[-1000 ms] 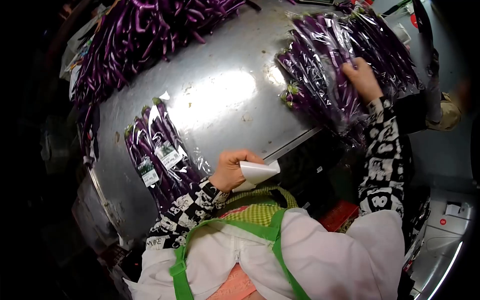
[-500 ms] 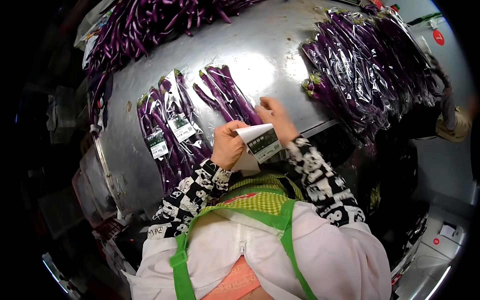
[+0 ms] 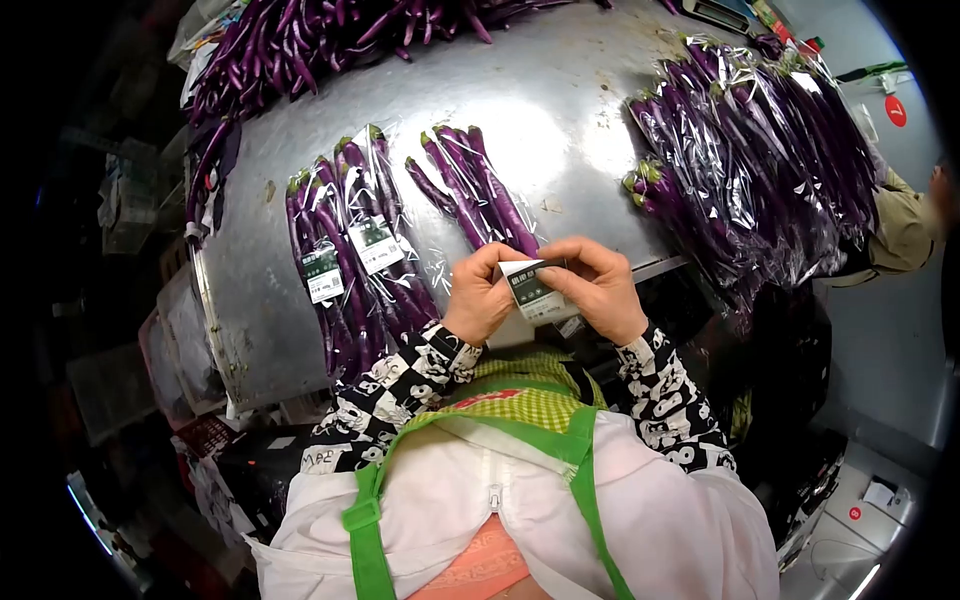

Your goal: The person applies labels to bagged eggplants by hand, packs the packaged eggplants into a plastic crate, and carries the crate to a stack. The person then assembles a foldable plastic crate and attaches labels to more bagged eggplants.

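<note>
A green-and-white printed label [image 3: 540,292] is pinched between both my hands, near the table's front edge. My left hand [image 3: 480,295] grips its left side, fingers closed. With thumb and fingers together, my right hand [image 3: 600,290] has hold of its upper right edge. Just beyond the hands lies a bagged bunch of purple eggplants [image 3: 470,190], with no label showing on it. To the left are two bagged bunches, one with a label [image 3: 321,275] and the other with a similar label [image 3: 375,245].
Loose eggplants [image 3: 290,50] are heaped at the far left of the metal table [image 3: 255,330]. A large pile of bagged eggplants [image 3: 760,160] covers the right side. Part of another person, a tan sleeve [image 3: 897,225], shows at the far right.
My right hand has come in from above right and closed on the label, which was held by my left hand alone. The whole view has shifted slightly.
</note>
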A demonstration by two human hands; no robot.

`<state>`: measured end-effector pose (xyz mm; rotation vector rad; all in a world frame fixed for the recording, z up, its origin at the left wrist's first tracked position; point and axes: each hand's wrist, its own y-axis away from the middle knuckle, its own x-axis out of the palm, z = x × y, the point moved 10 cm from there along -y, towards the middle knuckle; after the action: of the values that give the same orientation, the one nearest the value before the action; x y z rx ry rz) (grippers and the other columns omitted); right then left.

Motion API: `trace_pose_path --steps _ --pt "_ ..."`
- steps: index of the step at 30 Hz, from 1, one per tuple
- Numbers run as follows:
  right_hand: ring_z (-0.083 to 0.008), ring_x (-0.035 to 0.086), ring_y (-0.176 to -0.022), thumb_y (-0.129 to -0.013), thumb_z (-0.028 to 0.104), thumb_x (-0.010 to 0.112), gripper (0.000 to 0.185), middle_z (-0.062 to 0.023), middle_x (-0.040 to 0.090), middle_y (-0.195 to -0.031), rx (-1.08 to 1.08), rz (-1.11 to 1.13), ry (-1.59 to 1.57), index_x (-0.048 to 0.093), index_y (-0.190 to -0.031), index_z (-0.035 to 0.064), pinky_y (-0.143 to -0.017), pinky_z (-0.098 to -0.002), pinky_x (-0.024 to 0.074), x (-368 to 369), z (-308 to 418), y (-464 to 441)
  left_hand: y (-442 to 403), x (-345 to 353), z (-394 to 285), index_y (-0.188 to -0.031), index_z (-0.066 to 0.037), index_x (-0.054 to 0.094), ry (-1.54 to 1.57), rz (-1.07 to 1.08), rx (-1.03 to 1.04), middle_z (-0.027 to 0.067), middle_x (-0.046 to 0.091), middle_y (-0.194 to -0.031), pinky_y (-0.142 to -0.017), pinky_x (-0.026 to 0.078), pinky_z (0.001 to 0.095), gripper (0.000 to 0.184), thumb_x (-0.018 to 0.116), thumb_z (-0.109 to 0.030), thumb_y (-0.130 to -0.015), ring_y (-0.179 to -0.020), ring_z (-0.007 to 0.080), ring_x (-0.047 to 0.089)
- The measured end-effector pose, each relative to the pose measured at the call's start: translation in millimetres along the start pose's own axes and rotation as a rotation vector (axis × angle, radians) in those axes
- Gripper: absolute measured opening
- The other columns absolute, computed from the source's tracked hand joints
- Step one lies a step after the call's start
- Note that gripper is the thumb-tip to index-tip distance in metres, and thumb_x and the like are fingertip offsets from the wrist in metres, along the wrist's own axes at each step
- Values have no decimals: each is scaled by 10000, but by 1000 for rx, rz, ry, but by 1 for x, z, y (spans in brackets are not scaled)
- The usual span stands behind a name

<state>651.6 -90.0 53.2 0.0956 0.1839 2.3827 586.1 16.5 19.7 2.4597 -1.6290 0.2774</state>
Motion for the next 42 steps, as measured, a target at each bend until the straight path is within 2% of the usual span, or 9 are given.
trace_pose_path --steps 6,11,16,24,28,29,32,34,42 --pt "-153 540 -914 -796 48 657 101 -61 585 -903 -209 -32 388 680 -893 34 -802 -273 439 8 -5 -31 28 -40 74 -776 8 630 -320 -109 -360 19 634 -696 -571 464 260 147 690 -126 -783 -641 84 569" --pt "-233 536 -953 -775 158 694 126 -110 567 -1013 -242 -121 576 691 -844 52 -861 -340 432 11 -35 -97 85 -51 86 -963 -3 671 -844 382 -572 217 664 -822 -688 514 362 354 721 -278 -745 -737 290 671" --pt "-294 577 -878 -772 204 697 342 -181 496 -1160 -79 -141 546 632 -1089 94 -834 -352 500 36 -95 -142 88 -7 -5 -695 -75 579 -983 484 271 110 559 -642 -555 429 395 155 686 -88 -584 -608 329 561" --pt "-341 398 -1249 -844 268 632 696 -223 381 -1369 -172 169 423 288 -1417 75 -1072 -370 317 92 -70 -132 22 52 -40 -667 -84 549 -958 458 803 60 521 -619 -572 422 344 131 653 -64 -590 -578 251 527" --pt "-333 455 -1087 -629 225 747 690 -183 465 -1188 -201 -383 1128 448 -1218 26 -890 -462 380 -60 -18 -68 -48 6 12 -634 -91 579 -969 371 699 84 526 -573 -599 437 386 152 719 -140 -669 -598 245 549" --pt "-349 438 -1107 -615 223 766 724 -187 466 -1181 -426 -576 1195 433 -1226 26 -910 -465 360 -84 -3 -36 -55 -6 16 -619 -92 585 -1102 339 626 90 542 -582 -611 437 399 176 728 -181 -670 -600 260 553" --pt "-353 445 -1106 -672 378 734 719 -165 494 -1173 -221 -714 1406 454 -1233 25 -895 -468 378 -146 -13 9 -62 -22 30 -595 -81 582 -1179 262 551 101 558 -583 -638 427 395 166 722 -157 -643 -626 298 562" --pt "-385 503 -1055 -754 508 670 765 -213 525 -1166 266 -540 1210 440 -1263 -15 -884 -459 410 -185 -72 17 -63 -19 27 -606 -89 593 -1098 275 532 93 569 -591 -647 423 399 133 715 -136 -631 -632 291 567" --pt "-406 584 -900 -689 311 698 568 -235 611 -959 377 -345 1088 488 -1103 -16 -799 -461 456 -165 -70 -3 -53 -10 31 -613 -97 595 -1100 272 475 69 580 -590 -672 416 357 139 692 -186 -658 -620 258 564"
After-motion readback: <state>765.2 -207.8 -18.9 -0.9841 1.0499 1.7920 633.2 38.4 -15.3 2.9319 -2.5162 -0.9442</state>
